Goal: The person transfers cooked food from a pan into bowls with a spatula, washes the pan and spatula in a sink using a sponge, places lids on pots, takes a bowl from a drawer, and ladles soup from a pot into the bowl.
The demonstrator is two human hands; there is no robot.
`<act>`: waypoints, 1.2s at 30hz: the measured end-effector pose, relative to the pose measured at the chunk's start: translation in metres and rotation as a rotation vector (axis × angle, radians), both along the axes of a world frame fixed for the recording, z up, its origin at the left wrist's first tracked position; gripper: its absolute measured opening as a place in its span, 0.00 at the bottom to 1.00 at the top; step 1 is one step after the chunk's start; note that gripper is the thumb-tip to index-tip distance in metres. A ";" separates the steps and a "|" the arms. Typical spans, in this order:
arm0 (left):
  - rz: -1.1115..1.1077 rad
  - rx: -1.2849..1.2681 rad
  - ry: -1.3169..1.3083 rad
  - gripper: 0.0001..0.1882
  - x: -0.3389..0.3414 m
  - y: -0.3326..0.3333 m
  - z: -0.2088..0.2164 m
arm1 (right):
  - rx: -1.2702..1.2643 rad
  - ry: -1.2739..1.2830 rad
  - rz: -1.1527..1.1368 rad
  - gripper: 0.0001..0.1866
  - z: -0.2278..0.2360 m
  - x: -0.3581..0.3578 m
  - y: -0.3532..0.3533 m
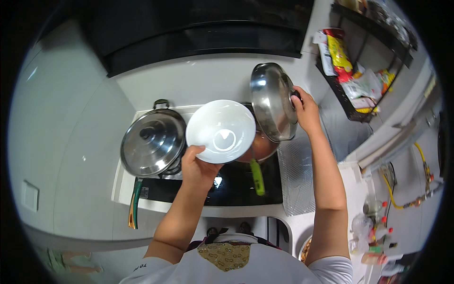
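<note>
My left hand grips the near rim of a white bowl, thumb inside and fingers underneath. The bowl looks empty and is held above the black stove. In my right hand is the dark knob of a steel pot lid, tilted up on its edge. Below the lid, a pan with a reddish-brown inside shows in part; the bowl and lid hide the rest. Its green handle points toward me. What the pan holds, I cannot make out.
A lidded steel pan with a green and copper handle stands on the left burner. Foil sheeting covers the counter to the right. A black wall rack holds packets. Several bottles stand lower right; a range hood hangs above.
</note>
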State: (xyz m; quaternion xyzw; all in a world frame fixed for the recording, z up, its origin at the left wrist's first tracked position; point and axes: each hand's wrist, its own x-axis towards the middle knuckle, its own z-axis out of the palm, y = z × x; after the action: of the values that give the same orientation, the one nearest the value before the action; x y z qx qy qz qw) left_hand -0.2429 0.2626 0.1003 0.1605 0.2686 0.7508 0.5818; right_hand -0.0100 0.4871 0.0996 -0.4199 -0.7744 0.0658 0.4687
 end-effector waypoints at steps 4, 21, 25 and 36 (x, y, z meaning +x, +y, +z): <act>-0.025 0.023 0.014 0.34 0.010 0.010 0.004 | -0.340 0.597 0.069 0.15 -0.023 0.065 -0.043; -0.095 -0.049 0.049 0.34 0.026 0.013 -0.006 | -0.692 2.183 -0.184 0.13 -0.310 0.160 -0.138; -0.106 -0.064 0.047 0.35 0.018 0.008 -0.007 | -0.603 2.258 -0.272 0.11 -0.331 0.163 -0.138; -0.035 -0.053 0.017 0.34 -0.016 -0.001 -0.005 | -0.714 1.057 -0.266 0.15 -0.167 0.017 -0.198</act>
State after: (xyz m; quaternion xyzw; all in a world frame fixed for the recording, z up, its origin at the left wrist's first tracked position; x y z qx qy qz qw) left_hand -0.2585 0.2617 0.0951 0.1561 0.2907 0.7317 0.5964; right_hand 0.0068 0.2896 -0.0670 -0.5530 -0.3113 0.4584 0.6222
